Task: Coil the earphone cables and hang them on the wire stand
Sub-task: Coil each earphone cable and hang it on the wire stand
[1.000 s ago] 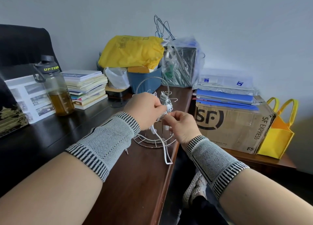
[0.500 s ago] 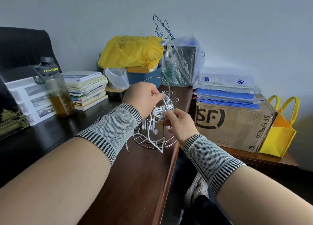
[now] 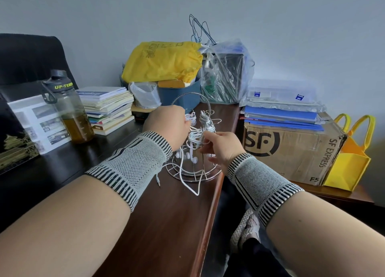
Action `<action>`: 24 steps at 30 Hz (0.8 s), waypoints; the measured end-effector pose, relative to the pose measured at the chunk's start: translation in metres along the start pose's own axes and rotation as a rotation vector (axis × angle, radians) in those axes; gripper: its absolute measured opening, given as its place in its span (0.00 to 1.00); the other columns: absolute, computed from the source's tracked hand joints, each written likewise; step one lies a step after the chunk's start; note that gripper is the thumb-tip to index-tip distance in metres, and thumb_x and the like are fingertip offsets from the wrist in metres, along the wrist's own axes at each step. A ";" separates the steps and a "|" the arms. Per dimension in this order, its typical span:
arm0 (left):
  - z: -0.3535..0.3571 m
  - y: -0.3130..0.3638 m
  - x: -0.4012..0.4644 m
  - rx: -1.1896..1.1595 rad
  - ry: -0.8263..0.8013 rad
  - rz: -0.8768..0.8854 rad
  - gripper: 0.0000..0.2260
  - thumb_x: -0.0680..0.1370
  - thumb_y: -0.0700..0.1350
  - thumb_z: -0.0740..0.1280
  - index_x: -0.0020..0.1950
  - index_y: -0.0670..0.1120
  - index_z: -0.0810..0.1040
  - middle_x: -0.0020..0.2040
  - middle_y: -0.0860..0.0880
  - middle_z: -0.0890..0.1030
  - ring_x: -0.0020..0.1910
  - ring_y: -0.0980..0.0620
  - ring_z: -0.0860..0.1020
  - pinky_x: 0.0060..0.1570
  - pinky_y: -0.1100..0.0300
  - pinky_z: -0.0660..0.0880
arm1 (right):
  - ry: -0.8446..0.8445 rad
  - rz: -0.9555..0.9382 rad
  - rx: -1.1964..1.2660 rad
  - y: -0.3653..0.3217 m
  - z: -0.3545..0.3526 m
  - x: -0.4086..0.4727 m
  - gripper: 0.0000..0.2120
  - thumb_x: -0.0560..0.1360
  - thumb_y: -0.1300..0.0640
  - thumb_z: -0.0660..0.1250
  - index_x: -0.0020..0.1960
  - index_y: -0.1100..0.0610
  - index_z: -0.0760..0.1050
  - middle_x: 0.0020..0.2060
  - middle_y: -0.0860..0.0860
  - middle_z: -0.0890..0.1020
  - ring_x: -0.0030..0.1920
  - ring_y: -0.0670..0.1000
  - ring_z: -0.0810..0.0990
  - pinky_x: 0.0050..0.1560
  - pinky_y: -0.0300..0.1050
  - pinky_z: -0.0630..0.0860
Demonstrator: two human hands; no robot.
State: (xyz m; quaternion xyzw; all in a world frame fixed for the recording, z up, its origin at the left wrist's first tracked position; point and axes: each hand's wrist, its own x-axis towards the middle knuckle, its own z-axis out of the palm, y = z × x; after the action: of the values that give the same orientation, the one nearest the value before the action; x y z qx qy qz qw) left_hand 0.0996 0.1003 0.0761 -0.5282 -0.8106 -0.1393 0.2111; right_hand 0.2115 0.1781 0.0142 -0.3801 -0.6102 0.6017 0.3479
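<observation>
At the near edge of the dark desk [image 3: 62, 172], around 12 o'clock from the viewer, the wire stand [image 3: 193, 170] sits with white earphone cables [image 3: 196, 128] bunched on its hooks. The left hand [image 3: 164, 124] has risen from where it was a second ago: then it worked low, level with the right hand in front of the stand's middle; now it reaches up to the hooks, its fingers curled round a coil of cable at about 11 o'clock of the stand's top. The right hand [image 3: 220, 146], at 3 o'clock of the stand, has moved little; its fingertips pinch a strand of cable just below the coils.

The loose loop hanging down has shortened its droop only slightly and still trails over the stand's base ring onto the desk at 6 o'clock, ending in a sharp bend. A small jack plug [image 3: 158, 181] lies on the wood at 8 o'clock of the base.

I judge that this shift means the winding is largely finished and the coil is being hooked on. What remains, it seems, is to seat the coil securely and take up the trailing tail so nothing slips off the hook.
</observation>
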 end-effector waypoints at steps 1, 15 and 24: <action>0.000 -0.001 -0.003 -0.020 -0.007 -0.014 0.13 0.81 0.51 0.62 0.42 0.45 0.76 0.36 0.48 0.76 0.41 0.46 0.76 0.38 0.55 0.71 | -0.007 0.011 0.018 0.000 0.000 -0.001 0.14 0.74 0.57 0.65 0.30 0.56 0.74 0.28 0.53 0.80 0.37 0.54 0.81 0.41 0.48 0.70; 0.011 -0.002 -0.032 -0.098 -0.013 0.006 0.17 0.81 0.50 0.59 0.33 0.48 0.67 0.30 0.50 0.72 0.35 0.47 0.76 0.34 0.56 0.70 | 0.040 0.028 0.108 0.002 0.001 -0.005 0.10 0.72 0.55 0.68 0.33 0.57 0.76 0.29 0.53 0.82 0.37 0.53 0.80 0.42 0.48 0.70; 0.028 -0.004 -0.045 -0.358 -0.066 -0.083 0.13 0.79 0.47 0.63 0.36 0.45 0.71 0.33 0.50 0.73 0.32 0.53 0.70 0.29 0.60 0.65 | 0.057 0.019 0.255 0.010 0.001 -0.011 0.06 0.75 0.58 0.67 0.39 0.57 0.75 0.30 0.52 0.82 0.33 0.49 0.81 0.39 0.43 0.70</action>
State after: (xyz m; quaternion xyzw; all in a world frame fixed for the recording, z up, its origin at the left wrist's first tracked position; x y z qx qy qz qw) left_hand 0.1069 0.0752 0.0296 -0.5276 -0.8005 -0.2726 0.0810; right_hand 0.2165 0.1674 0.0044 -0.3555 -0.5151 0.6667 0.4048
